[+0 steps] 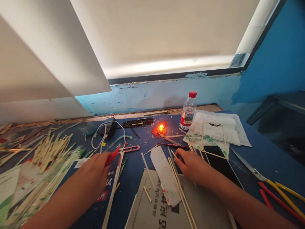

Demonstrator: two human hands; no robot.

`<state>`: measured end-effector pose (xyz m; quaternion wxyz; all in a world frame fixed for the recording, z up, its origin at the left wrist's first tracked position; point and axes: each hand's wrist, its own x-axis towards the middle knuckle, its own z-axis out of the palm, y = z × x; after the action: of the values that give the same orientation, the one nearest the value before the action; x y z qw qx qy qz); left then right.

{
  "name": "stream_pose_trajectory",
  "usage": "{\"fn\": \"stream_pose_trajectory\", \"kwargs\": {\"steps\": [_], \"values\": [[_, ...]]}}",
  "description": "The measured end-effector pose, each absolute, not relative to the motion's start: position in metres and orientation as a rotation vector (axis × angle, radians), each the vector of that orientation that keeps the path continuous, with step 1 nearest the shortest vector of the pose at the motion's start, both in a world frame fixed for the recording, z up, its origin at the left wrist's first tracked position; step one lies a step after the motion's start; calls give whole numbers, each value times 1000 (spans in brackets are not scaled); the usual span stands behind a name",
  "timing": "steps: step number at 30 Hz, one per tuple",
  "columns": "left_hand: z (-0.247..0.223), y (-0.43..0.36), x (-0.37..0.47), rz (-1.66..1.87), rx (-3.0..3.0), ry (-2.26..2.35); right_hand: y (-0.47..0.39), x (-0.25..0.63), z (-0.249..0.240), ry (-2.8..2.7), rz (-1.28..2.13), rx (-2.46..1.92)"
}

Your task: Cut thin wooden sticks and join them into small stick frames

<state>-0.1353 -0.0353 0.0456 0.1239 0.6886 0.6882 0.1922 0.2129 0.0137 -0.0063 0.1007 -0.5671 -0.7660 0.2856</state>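
My left hand (pixel 95 173) is closed around a small red pointed piece (pixel 113 156), whose kind I cannot make out. Below it, a long pale strip (pixel 111 194) runs over a dark blue book (pixel 95 208). My right hand (pixel 187 162) pinches the end of a thin wooden stick (pixel 174 154). Beside those fingers, several long sticks (pixel 181 194) lie across a grey book (pixel 143 210) and a white paper strip (pixel 163 171). Beyond both hands, a flame (pixel 161 128) burns on red melted wax (pixel 156 132).
A water bottle (pixel 188 111) stands at the back beside papers (pixel 219 127). A square stick frame (pixel 202 136) leans over a phone (pixel 221 165). Scissors (pixel 256 173) lie right; a pink cutter (pixel 131 148), white cable (pixel 95 135) and stick bundles (pixel 51 149) lie left.
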Motion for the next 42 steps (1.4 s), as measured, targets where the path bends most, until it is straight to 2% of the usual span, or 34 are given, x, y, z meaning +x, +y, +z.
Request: {"fn": "stream_pose_trajectory", "kwargs": {"steps": [4,7,15,22,42], "values": [[75,-1,-77,496,1815,1748,14,213,-6,-2296,825,-1698],[78,37,-40,625,1618,1483,14,213,-7,-2317,816,-1691],[30,114,-21,867,1449,1445,15,214,-6,-2330,810,-1701],[5,126,-31,829,1358,1370,16,212,-3,-2314,850,-1726],[4,128,-33,649,1482,1414,16,214,-11,-2308,846,-1694]]}}
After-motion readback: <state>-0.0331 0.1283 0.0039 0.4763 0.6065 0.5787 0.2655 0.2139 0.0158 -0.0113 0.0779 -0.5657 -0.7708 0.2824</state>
